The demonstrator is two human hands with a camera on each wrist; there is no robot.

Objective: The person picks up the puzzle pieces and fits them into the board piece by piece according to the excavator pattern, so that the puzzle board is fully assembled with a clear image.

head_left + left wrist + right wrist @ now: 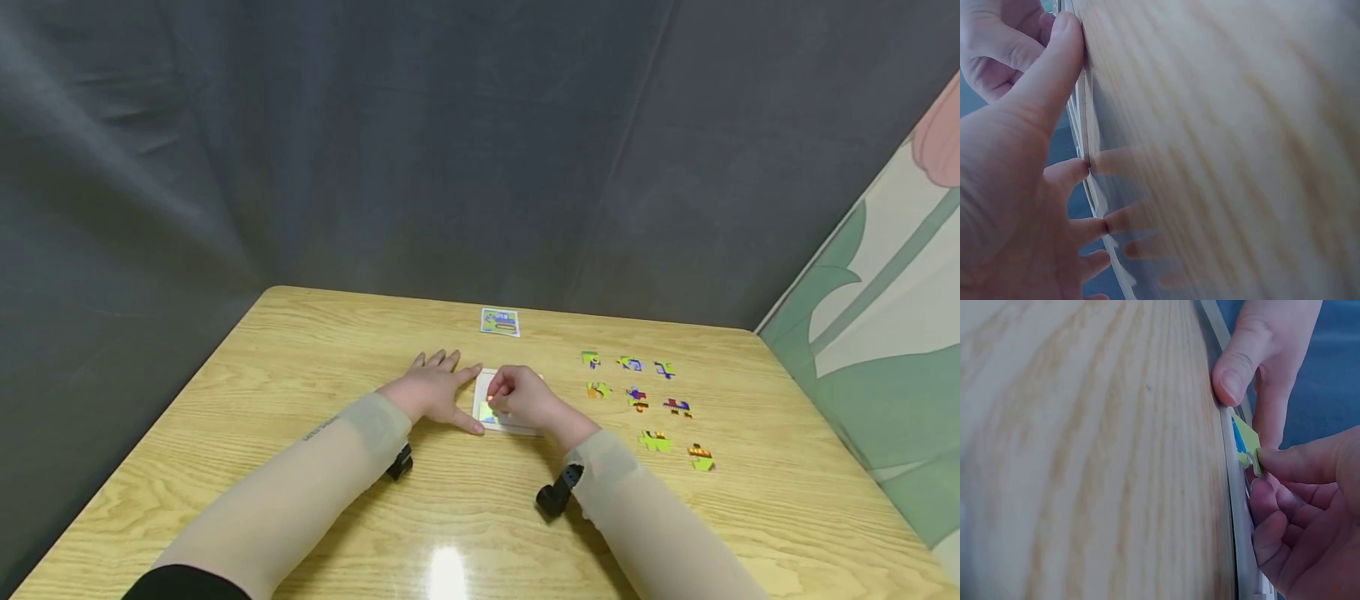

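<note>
A white puzzle tray lies on the table, partly hidden beneath the right hand. Fingers spread, my left hand rests at the tray's left side, its thumb touching the near left corner. My right hand is over the tray and pinches a green and blue puzzle piece between thumb and fingers. That piece is tilted at the tray's near left corner, close to the left thumb. In the left wrist view the left thumb lies along the tray's edge, while the piece is hidden there.
Several loose puzzle pieces lie in rows on the table to the right of the tray. Beyond the tray lies a small picture card showing a blue vehicle. A dark curtain hangs behind the wooden table.
</note>
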